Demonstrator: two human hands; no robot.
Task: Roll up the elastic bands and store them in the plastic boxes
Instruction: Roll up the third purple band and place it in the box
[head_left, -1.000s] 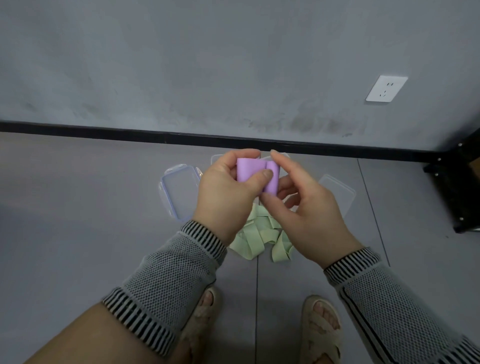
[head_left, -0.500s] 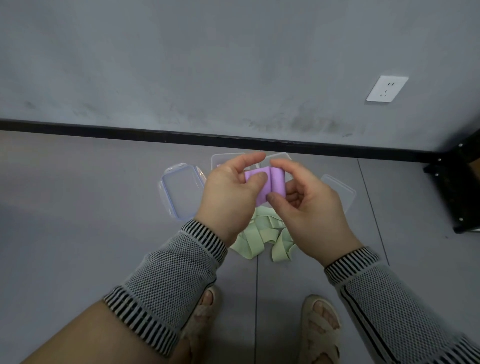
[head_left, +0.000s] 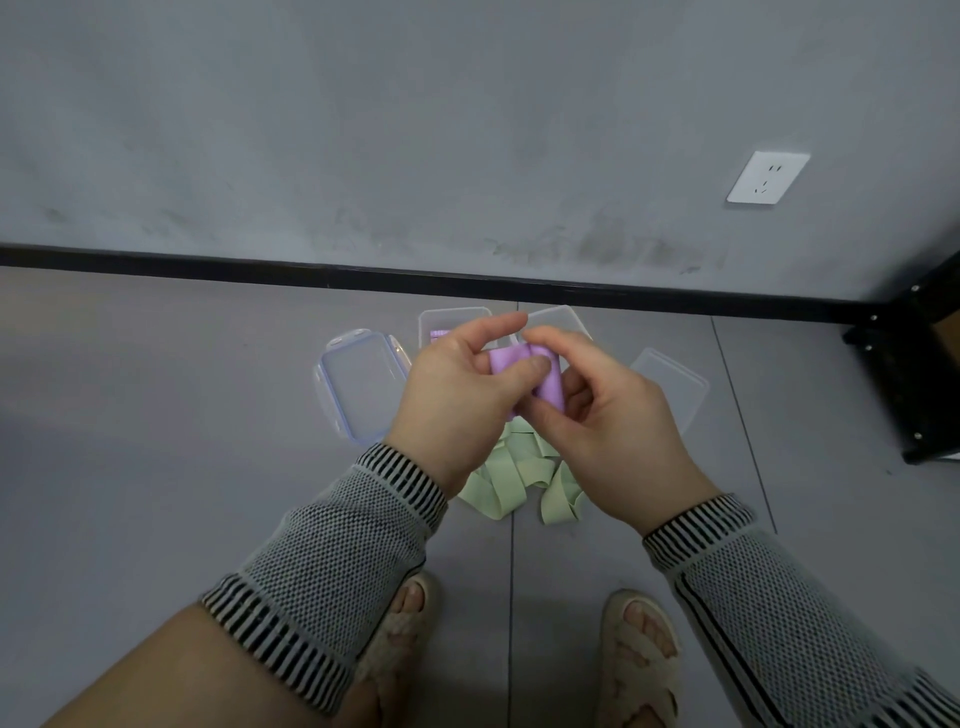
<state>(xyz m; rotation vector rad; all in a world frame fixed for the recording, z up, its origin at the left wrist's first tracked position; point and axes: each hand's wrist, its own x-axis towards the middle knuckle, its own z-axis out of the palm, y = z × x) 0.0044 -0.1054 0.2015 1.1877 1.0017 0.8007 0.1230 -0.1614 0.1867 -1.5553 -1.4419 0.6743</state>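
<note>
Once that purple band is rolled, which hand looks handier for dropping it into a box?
Probably the right hand: it pinches the rolled end of the purple band, while the left hand only steadies it. Open boxes lie just beyond both.

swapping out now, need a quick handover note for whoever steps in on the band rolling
Left hand and right hand: both grip the purple band, partly rolled, above the floor.
Green bands: loose pile on the floor under the hands, unrolled.
Open plastic boxes lie beyond the hands, lids beside; one seems to hold something purple.
Left: finish the purple roll, box it, then do the green.
</note>
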